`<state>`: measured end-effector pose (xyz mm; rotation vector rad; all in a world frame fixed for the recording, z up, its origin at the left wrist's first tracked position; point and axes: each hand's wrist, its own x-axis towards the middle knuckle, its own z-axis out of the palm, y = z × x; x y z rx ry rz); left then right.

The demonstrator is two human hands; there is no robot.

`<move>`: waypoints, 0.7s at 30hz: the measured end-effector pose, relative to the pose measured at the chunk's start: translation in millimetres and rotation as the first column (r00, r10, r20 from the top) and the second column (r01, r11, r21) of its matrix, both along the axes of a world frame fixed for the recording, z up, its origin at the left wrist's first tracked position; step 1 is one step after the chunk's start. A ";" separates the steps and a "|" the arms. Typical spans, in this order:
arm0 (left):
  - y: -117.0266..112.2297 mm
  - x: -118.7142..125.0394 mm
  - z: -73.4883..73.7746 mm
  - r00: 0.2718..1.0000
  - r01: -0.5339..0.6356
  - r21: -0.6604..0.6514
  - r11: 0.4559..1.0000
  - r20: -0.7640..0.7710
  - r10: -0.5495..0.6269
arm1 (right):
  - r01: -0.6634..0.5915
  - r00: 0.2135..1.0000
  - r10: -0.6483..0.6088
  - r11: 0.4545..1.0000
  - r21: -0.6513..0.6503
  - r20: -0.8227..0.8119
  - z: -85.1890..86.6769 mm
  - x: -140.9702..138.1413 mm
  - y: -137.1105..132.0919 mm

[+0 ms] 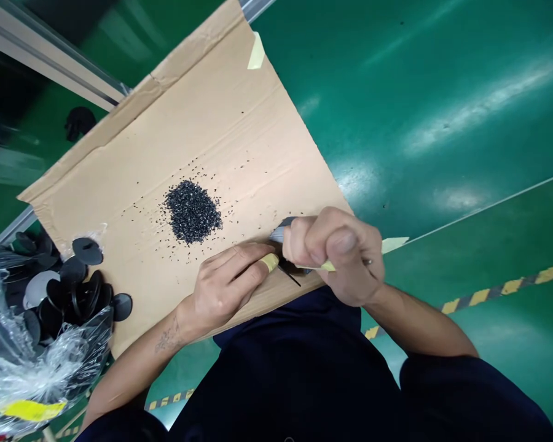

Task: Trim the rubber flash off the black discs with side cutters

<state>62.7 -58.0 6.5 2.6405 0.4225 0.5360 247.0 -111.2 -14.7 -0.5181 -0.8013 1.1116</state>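
Note:
A flat sheet of brown cardboard (203, 135) lies across my lap. On it sits a small heap of black shavings (192, 210). My left hand (225, 285), with yellow tape on a fingertip, is closed on a small black part (286, 270) at the cardboard's near edge. My right hand (336, 252) is a fist around a grey-handled knife (279, 232) that touches the same part. The blade is mostly hidden by my fingers.
A clear plastic bag (32, 362) with several black round discs (74, 288) lies at the left, some spilled onto the cardboard. Green floor (442, 92) with a yellow-black striped line (502, 288) lies to the right. A metal rail (50, 67) runs at top left.

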 end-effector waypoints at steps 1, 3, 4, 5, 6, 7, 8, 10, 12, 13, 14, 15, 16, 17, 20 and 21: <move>0.1 0.7 -0.2 1.000 0.003 0.004 1.000 -0.005 -0.003 | -0.008 0.999 0.007 1.000 0.029 0.034 0.0 -1.2 -0.4; 0.4 2.0 -0.8 1.000 0.008 0.015 1.000 -0.005 -0.008 | -0.026 0.994 0.020 0.998 0.062 0.108 -0.6 -2.6 -1.1; 0.6 2.8 -1.1 1.000 0.011 0.016 1.000 -0.005 -0.011 | -0.031 0.990 0.020 0.997 0.070 0.140 -1.3 -2.8 -1.3; 0.8 3.6 -1.2 1.000 0.013 0.013 1.000 -0.003 -0.013 | -0.030 0.986 0.017 0.997 0.075 0.164 -2.3 -2.8 -1.4; 1.0 4.6 -1.1 1.000 0.012 0.006 1.000 -0.006 -0.012 | -0.031 0.983 0.016 0.997 0.077 0.183 -3.6 -2.7 -1.4; 1.3 5.9 -0.7 1.000 0.008 -0.006 1.000 -0.011 -0.008 | -0.028 0.981 0.011 0.996 0.081 0.194 -5.1 -2.5 -1.3; 1.5 7.3 0.0 1.000 0.001 -0.020 1.000 -0.023 -0.001 | -0.023 0.980 0.005 0.996 0.086 0.199 -6.7 -2.2 -1.3; 2.0 10.5 1.8 0.998 -0.015 -0.038 0.999 -0.060 0.013 | -0.025 0.978 0.006 0.996 0.087 0.209 -9.6 -2.0 -1.1; 2.1 13.2 3.5 0.996 -0.031 -0.050 0.998 -0.083 0.027 | -0.023 0.975 0.001 0.995 0.095 0.223 -11.3 -2.3 -1.3; 1.8 13.8 4.2 0.997 -0.034 -0.069 0.997 -0.076 0.029 | -0.020 0.973 -0.003 0.995 0.096 0.231 -11.5 -2.7 -1.7; 1.3 13.5 4.7 0.998 -0.030 -0.106 0.994 -0.062 0.024 | -0.018 0.970 -0.006 0.995 0.096 0.243 -11.4 -3.0 -2.4; 0.4 12.2 5.0 0.999 -0.021 -0.159 0.987 -0.046 0.014 | -0.019 0.966 -0.008 0.995 0.100 0.260 -11.1 -3.4 -3.3; -0.8 9.8 5.3 1.000 -0.008 -0.217 0.976 -0.032 0.002 | -0.019 0.961 -0.011 0.994 0.105 0.277 -10.8 -3.9 -4.5; -2.2 6.3 5.6 1.000 0.002 -0.273 0.962 -0.027 -0.010 | -0.018 0.957 -0.015 0.994 0.111 0.289 -10.6 -4.3 -6.0; -5.9 -9.7 7.4 0.999 -0.012 -0.384 0.923 -0.052 -0.009 | 0.024 0.959 -0.067 0.987 0.159 0.277 -11.7 -6.3 -11.1; -6.4 -15.8 8.5 0.998 -0.041 -0.407 0.913 -0.059 0.019 | 0.048 0.961 -0.093 0.984 0.172 0.261 -12.5 -7.3 -12.5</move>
